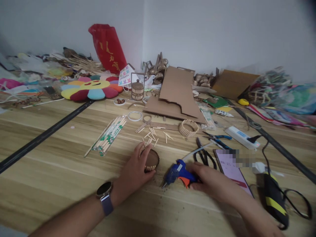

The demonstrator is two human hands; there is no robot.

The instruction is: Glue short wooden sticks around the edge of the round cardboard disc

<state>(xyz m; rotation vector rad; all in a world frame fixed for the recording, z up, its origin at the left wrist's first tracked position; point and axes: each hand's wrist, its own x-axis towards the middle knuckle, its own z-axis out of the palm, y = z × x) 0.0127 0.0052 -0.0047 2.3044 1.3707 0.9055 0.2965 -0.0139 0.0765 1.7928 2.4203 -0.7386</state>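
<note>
Glue gun (178,171) in right hand (209,179)

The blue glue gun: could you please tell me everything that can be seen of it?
The glue gun has a blue, plastic-looking body with a white label, an orange trigger and a narrow, metallic-looking nozzle. A pale, translucent stick extends from its rear. Seen side-on, it points its nozzle to the near left. The right hand grips its handle, partly hiding it. I cannot tell whether it rests on the tabletop or hangs just above.

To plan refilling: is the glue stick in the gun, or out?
In, partly: the glue stick protrudes from the back of the glue gun.
</note>
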